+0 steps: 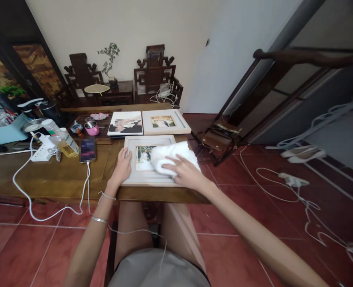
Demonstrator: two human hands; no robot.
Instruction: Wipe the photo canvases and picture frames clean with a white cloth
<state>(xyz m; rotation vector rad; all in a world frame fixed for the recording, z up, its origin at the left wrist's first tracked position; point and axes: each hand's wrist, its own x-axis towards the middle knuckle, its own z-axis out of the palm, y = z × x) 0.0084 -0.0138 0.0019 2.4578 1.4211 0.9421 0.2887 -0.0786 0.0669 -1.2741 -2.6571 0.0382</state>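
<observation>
A white picture frame [149, 181] lies flat at the table's front edge, with a photo of people in its middle. My left hand [123, 165] grips the frame's left side, fingers bent over the border. On the right half of the frame rests a fluffy white cloth [176, 151], bunched up and covering part of the photo. My right hand [184, 171] presses on this cloth and holds it, fingers somewhat apart. Just behind lie another white picture frame [179, 119] and a pale panel [116, 118] with a partly blurred picture.
Left on the wooden table [104, 187] are a phone [87, 150] with a white cable, a bottle [67, 143], a power strip [43, 149], a pink mug [91, 128] and a blue box [11, 129]. A brown bag [215, 139] sits on a chair at right. Cables cross the floor.
</observation>
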